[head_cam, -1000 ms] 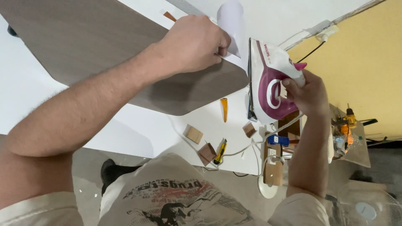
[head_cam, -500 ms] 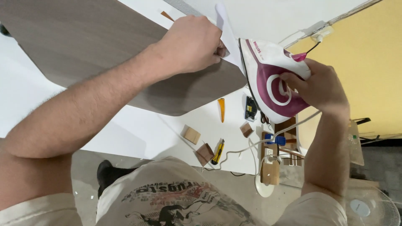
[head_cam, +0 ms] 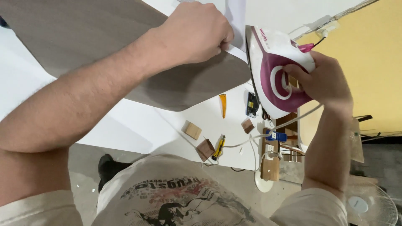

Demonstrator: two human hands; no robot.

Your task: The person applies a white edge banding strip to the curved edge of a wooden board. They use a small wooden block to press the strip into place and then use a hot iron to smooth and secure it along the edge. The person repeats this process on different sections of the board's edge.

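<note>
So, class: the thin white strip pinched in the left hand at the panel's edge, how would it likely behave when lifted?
The white strip looks thin and bends away from the grey panel, so it is probably floppy and light. Pinched by the left hand, it likely creases easily.

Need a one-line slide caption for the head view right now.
Right hand grips a white-and-magenta clothes iron against the edge of a grey wood-grain panel, where the left hand pinches a white strip.

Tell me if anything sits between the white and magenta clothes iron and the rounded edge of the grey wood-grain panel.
Nothing visible does. The white and magenta clothes iron, gripped by the right hand, faces the grey wood-grain panel across a narrow gap. The left hand pinches a white strip just above.
</note>
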